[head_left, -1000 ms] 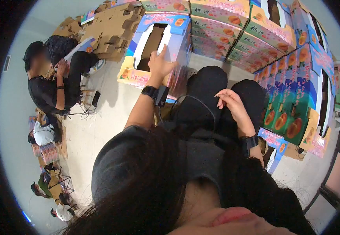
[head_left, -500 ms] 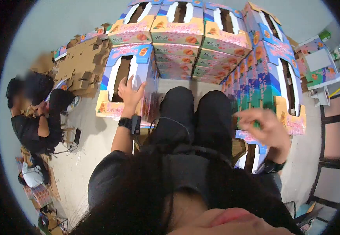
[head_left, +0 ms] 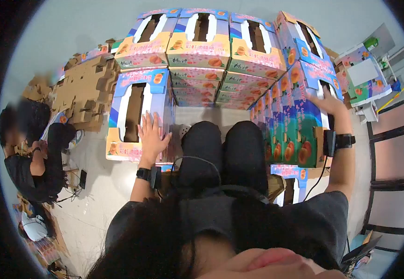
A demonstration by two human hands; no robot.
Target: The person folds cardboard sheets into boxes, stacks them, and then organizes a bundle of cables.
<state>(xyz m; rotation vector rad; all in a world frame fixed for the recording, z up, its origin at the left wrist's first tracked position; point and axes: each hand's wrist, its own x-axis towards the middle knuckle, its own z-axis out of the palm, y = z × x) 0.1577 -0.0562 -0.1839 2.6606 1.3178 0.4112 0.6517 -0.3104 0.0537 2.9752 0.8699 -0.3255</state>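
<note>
Sitting on pale floor [head_left: 99,176] amid stacked boxes [head_left: 202,51].
Left hand [head_left: 152,135] is lying open on a blue box [head_left: 118,102]; right hand [head_left: 325,103] is resting flat atop a green-sided box [head_left: 299,121], fingertips blurred.

Glossy printed cardboard boxes [head_left: 139,111]; matt brown cardboard flats [head_left: 83,90]; smooth floor [head_left: 104,181].

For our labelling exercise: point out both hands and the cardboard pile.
left hand [head_left: 153,132], head view, back of hand
right hand [head_left: 325,103], head view, back of hand
cardboard pile [head_left: 83,95], head view, top sheet
</note>
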